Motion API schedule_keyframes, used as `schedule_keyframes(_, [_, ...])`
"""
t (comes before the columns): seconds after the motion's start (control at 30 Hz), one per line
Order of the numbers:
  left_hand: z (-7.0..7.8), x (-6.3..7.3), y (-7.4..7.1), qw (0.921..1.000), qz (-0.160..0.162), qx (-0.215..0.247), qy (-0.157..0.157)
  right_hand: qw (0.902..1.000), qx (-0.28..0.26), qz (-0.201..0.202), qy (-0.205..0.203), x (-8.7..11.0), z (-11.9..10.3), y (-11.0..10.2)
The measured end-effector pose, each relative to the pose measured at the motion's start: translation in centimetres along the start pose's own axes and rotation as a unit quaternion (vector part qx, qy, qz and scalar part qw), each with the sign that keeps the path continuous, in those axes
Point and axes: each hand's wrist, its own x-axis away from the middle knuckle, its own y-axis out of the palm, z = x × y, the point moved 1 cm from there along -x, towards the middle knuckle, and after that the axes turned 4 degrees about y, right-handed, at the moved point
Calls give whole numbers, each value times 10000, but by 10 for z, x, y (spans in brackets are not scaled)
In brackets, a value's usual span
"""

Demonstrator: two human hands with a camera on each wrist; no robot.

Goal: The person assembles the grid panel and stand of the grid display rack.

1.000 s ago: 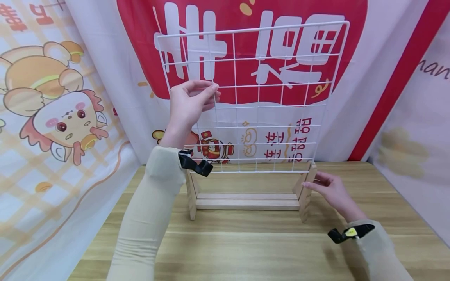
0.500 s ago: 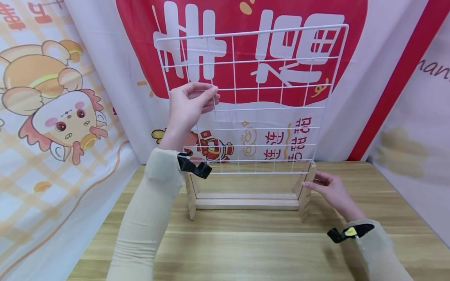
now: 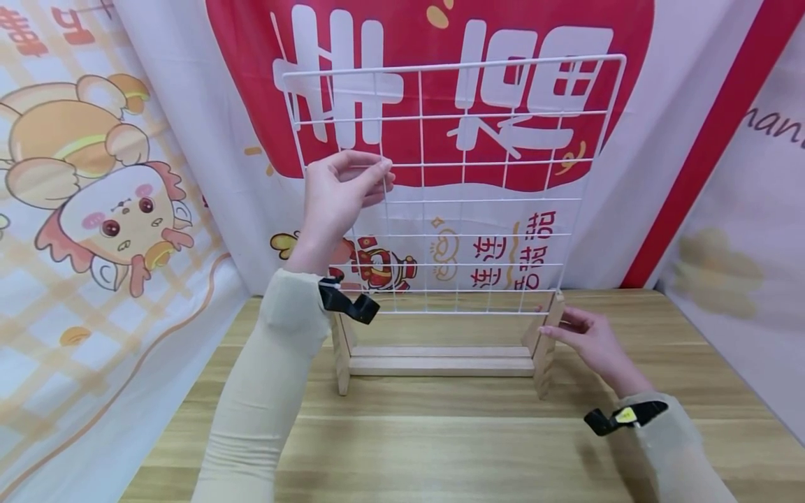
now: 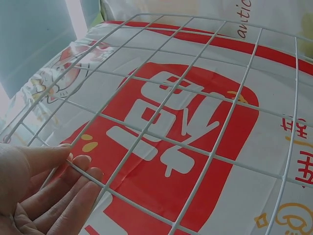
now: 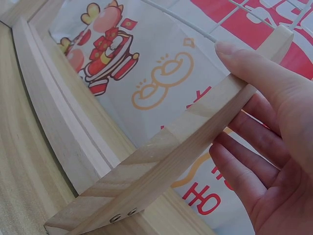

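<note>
A white wire grid panel (image 3: 421,117) stands nearly upright above a light wooden stand (image 3: 440,367). Its lower corners overlap the upper ends of the stand's side posts in the head view. My left hand (image 3: 336,192) pinches a wire of the grid on its left side, thumb in front and fingers behind; the left wrist view shows the fingertips right at a wire crossing. Low on the right, my right hand (image 3: 591,342) holds the stand's right side post. In the right wrist view its thumb lies over the post (image 5: 161,152), with the fingers curled along the outer side.
The stand rests on a wood-grain table (image 3: 415,447). Behind it hangs a white cloth with a red printed patch (image 3: 434,168). Cartoon-printed cloth (image 3: 113,195) walls the left, and another pale cloth (image 3: 742,265) the right. Each wrist wears a black strap.
The grid's top edge has sunk a little, and my left hand has come down slightly with it. The stand and my right hand have stayed in place.
</note>
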Motion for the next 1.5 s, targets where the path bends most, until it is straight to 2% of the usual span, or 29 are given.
schedule_keyframes(0.73, [-7,9,10,9995,21,244,208,9998,150,0,144,-4,3,-8])
schedule_keyframes(0.97, [-14,13,13,9993,-21,196,309,10000,22,-24,3,-3,3,-8])
schedule_keyframes(1.33, [-24,20,10,9999,-12,111,93,9998,150,-18,106,-4,6,-8])
schedule_keyframes(1.5, [-29,24,10,9999,25,132,92,10000,72,-11,59,-3,6,-7])
